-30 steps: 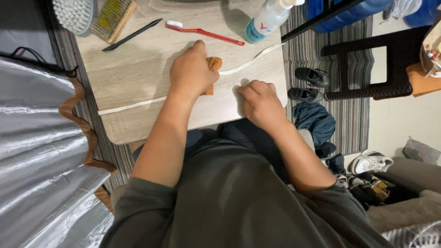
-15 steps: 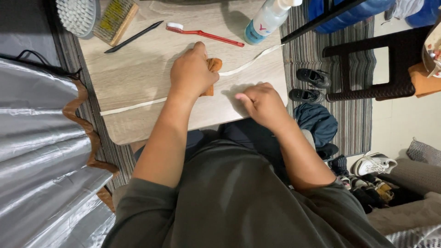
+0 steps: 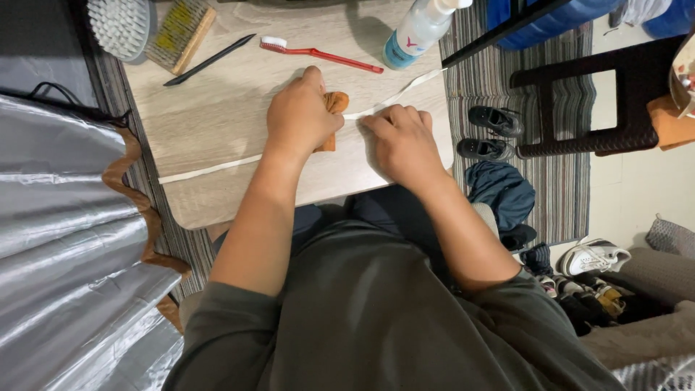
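While our left hand (image 3: 300, 116) presses an orange cloth (image 3: 334, 108) closed over the white lace (image 3: 217, 165) lying across the worktop (image 3: 217, 108), our right hand (image 3: 399, 141) pins that lace flat with curled fingers. We judge this mid-wipe along the lace; next calls for steady tension and sliding the cloth onward.

A small orange cloth (image 3: 333, 116) lies bunched on the pale wood worktop (image 3: 217, 116), mostly covered by the left hand (image 3: 300, 112). A long white lace (image 3: 210, 168) stretches flat across the worktop, pinned under the right hand (image 3: 402, 141).
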